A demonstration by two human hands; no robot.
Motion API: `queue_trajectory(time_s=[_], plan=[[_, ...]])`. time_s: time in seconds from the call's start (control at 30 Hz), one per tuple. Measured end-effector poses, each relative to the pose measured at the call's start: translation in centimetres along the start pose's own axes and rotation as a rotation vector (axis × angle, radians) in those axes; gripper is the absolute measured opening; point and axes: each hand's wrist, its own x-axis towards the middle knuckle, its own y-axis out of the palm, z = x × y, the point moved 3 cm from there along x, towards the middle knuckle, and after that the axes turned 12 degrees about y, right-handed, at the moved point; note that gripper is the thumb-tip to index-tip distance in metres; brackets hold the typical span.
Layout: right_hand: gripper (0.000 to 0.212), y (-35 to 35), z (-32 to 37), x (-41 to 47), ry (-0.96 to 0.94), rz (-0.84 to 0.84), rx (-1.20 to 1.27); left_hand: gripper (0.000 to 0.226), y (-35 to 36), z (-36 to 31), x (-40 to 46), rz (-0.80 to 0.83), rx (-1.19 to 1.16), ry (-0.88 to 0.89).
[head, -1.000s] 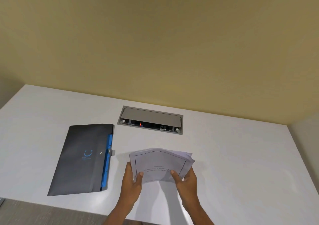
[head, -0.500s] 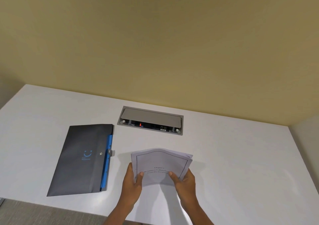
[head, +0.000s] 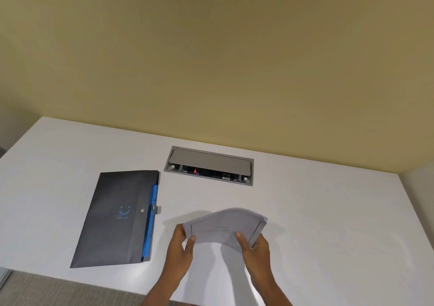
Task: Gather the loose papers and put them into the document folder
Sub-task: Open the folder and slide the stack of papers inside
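A stack of white papers (head: 223,228) with a thin printed border is held above the white table (head: 328,223), bowed upward in the middle. My left hand (head: 180,249) grips its near left corner and my right hand (head: 254,250) grips its near right edge. The document folder (head: 117,218) is dark grey with a blue smile logo, a snap button and a blue inner strip along its right side. It lies flat on the table to the left of my hands, apart from the papers.
A grey cable box (head: 209,166) with a raised lid is set into the table behind the papers, a red light inside it. A yellow wall stands behind the table. The table's near edge runs below the folder.
The papers have tipped flatter and bowed more, their far edge swinging to the right. Both hands kept their grip and shifted slightly right.
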Motion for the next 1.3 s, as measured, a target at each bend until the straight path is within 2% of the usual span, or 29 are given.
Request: queue_trajectory(time_s=[0.13, 0.2, 0.33, 0.47, 0.77, 1.0, 1.3], plan=[[0.022, -0.5, -0.2, 0.5, 0.005, -0.106, -0.033, 0.038, -3.4, 0.8, 1.3, -0.212, 0.306, 0.171], [0.022, -1.1, -0.6, 0.8, 0.019, -0.173, -0.071, 0.043, -6.1, 1.7, 2.2, -0.3, 0.512, 0.189], [0.017, -2.5, -2.6, 1.3, 0.131, -0.249, -0.118, 0.051, -9.8, 4.2, 3.9, -0.195, 0.793, 0.018], [0.021, -3.7, -4.6, 1.1, 0.204, -0.26, -0.191, 0.077, -10.9, 6.3, 4.8, -0.065, 1.021, -0.067], [0.027, -5.2, -4.1, 0.3, 0.209, -0.278, -0.252, 0.094, -12.0, 7.7, 7.5, 0.009, 1.076, -0.111], [0.029, -5.4, -3.2, -0.1, 0.216, -0.278, -0.283, 0.096, -11.6, 7.6, 7.7, 0.007, 1.127, -0.125], [0.026, -5.6, -0.2, -1.5, 0.167, -0.264, -0.264, 0.072, -11.9, 6.2, 7.7, 0.002, 0.997, -0.176]])
